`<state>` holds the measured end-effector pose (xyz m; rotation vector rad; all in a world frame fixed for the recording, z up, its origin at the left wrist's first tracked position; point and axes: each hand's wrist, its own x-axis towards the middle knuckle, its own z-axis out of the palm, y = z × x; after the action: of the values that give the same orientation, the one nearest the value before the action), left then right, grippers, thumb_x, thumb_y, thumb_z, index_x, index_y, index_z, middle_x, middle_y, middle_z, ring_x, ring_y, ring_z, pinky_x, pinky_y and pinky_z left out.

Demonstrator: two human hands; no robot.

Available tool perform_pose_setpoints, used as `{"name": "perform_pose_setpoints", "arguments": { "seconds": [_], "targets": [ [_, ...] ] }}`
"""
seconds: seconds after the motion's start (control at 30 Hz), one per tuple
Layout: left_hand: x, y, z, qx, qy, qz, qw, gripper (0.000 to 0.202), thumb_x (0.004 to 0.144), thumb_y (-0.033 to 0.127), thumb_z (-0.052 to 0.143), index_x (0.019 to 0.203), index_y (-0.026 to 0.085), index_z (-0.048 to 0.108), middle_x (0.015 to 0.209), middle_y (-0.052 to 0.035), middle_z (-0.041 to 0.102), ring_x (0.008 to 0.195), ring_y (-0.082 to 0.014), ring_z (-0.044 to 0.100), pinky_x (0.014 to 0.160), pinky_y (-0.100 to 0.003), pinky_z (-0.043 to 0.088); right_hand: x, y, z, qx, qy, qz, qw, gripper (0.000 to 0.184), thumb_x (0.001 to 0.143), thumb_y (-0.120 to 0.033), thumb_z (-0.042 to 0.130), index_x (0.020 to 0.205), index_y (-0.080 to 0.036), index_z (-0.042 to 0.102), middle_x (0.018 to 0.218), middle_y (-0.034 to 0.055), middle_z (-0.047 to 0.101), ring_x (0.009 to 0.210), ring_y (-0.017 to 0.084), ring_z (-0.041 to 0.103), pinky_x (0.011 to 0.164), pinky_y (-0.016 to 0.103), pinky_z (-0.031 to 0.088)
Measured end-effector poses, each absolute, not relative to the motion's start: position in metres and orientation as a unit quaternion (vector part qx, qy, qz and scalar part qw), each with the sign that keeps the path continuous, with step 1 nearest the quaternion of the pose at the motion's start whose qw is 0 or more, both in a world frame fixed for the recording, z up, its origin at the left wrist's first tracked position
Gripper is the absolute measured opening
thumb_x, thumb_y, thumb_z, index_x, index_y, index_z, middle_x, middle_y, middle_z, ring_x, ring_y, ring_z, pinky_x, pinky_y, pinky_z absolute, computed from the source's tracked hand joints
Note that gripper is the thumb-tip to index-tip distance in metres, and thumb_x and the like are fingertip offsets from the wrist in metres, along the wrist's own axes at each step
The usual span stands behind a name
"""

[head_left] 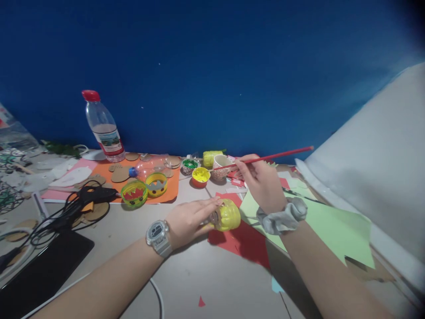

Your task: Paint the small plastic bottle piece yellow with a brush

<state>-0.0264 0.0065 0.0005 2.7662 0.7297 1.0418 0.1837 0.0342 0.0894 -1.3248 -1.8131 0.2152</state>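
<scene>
My left hand (192,219) is closed around a cut plastic bottle bottom (229,215) painted yellow, held tilted above red paper (247,246). Between the fingers of my right hand (262,184) is a thin red paintbrush (282,154). Its bristle end points left, at a small red cup of yellow paint (200,177); whether the tip touches the paint is hard to tell. Just behind that cup sits a small cup of green paint (190,165). A speckled white cup (221,170) stands beside my right hand, with another yellow-painted bottle piece (212,158) behind it.
Two decorated yellow-green bottle rings (134,194) lie on orange paper (169,190) near a clear bottle piece (154,166). A red-capped bottle (105,128) stands by the blue wall. At left are a black glue gun (99,194) with cables and a phone (49,266). Green paper (332,221) lies right.
</scene>
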Motion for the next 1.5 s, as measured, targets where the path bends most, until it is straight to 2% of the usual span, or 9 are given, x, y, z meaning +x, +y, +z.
{"name": "perform_pose_setpoints", "arguments": {
  "seconds": [0.13,0.2,0.33,0.53,0.67,1.03,1.23,1.4,1.5],
  "targets": [
    [-0.026,0.006,-0.002,0.904,0.261,0.335,0.051,0.052,0.09,0.036,0.054,0.135,0.017,0.039,0.133,-0.0108,0.057,0.116,-0.0194,0.06,0.095,-0.031,0.052,0.187,0.018,0.112,-0.501,-0.673,0.07,0.54,0.023,0.091,-0.042,0.047,0.085,-0.021,0.053,0.068,-0.0004,0.061,0.056,0.012,0.06,0.056,0.027,0.05],
    [-0.026,0.005,-0.003,0.903,0.269,0.332,0.045,0.052,0.089,0.038,0.055,0.134,0.017,0.041,0.132,-0.0101,0.058,0.114,-0.0194,0.061,0.094,-0.03,0.052,0.189,0.008,0.124,-0.481,-0.649,0.015,0.589,0.024,0.093,-0.041,0.043,0.081,-0.021,0.05,0.065,-0.0022,0.057,0.052,0.01,0.056,0.054,0.027,0.047],
    [-0.027,0.005,-0.003,0.898,0.278,0.341,0.026,0.05,0.088,0.038,0.056,0.132,0.017,0.044,0.129,-0.0098,0.06,0.109,-0.0188,0.063,0.092,-0.028,0.053,0.186,-0.009,0.136,-0.462,-0.633,-0.021,0.621,0.024,0.093,-0.037,0.043,0.075,-0.022,0.046,0.058,-0.0044,0.051,0.045,0.009,0.047,0.046,0.027,0.039],
    [-0.028,0.004,-0.002,0.9,0.273,0.34,0.021,0.051,0.09,0.032,0.055,0.136,0.017,0.04,0.131,-0.0086,0.059,0.111,-0.0182,0.063,0.094,-0.027,0.052,0.172,-0.02,0.134,-0.484,-0.671,0.032,0.561,0.023,0.092,-0.041,0.044,0.077,-0.024,0.046,0.057,-0.0042,0.052,0.046,0.011,0.048,0.044,0.028,0.04],
    [-0.028,0.004,-0.001,0.898,0.27,0.347,0.018,0.051,0.09,0.034,0.054,0.136,0.017,0.04,0.131,-0.0085,0.059,0.111,-0.0181,0.063,0.095,-0.027,0.052,0.174,-0.022,0.134,-0.509,-0.687,-0.018,0.518,0.023,0.093,-0.038,0.043,0.077,-0.023,0.047,0.052,-0.0059,0.049,0.045,0.008,0.046,0.044,0.026,0.037],
    [-0.028,0.003,0.001,0.897,0.269,0.35,0.006,0.05,0.09,0.033,0.055,0.135,0.016,0.041,0.128,-0.0096,0.061,0.109,-0.0184,0.064,0.091,-0.027,0.054,0.176,-0.025,0.138,-0.512,-0.703,-0.095,0.484,0.024,0.095,-0.034,0.04,0.076,-0.02,0.047,0.053,-0.0048,0.047,0.047,0.007,0.046,0.046,0.025,0.035],
    [-0.028,0.003,0.003,0.897,0.269,0.352,0.0,0.049,0.09,0.033,0.055,0.134,0.016,0.042,0.126,-0.0097,0.062,0.109,-0.0185,0.064,0.093,-0.027,0.052,0.175,-0.027,0.138,-0.478,-0.719,-0.032,0.504,0.021,0.096,-0.031,0.038,0.079,-0.021,0.046,0.063,-0.0038,0.052,0.051,0.007,0.049,0.049,0.025,0.04],
    [-0.027,0.003,0.005,0.893,0.273,0.358,-0.019,0.043,0.092,0.035,0.051,0.129,0.015,0.047,0.122,-0.0116,0.065,0.104,-0.0182,0.066,0.086,-0.026,0.055,0.179,-0.026,0.14,-0.513,-0.71,-0.107,0.47,0.023,0.095,-0.029,0.038,0.075,-0.021,0.046,0.056,-0.0043,0.048,0.048,0.008,0.048,0.046,0.026,0.035],
    [-0.028,0.003,0.004,0.894,0.271,0.357,-0.017,0.043,0.092,0.035,0.051,0.129,0.014,0.047,0.122,-0.0119,0.065,0.105,-0.0183,0.066,0.088,-0.026,0.054,0.177,-0.027,0.14,-0.492,-0.714,-0.073,0.492,0.021,0.095,-0.029,0.036,0.078,-0.022,0.045,0.062,-0.0038,0.051,0.05,0.008,0.049,0.048,0.026,0.038]
  ]
}}
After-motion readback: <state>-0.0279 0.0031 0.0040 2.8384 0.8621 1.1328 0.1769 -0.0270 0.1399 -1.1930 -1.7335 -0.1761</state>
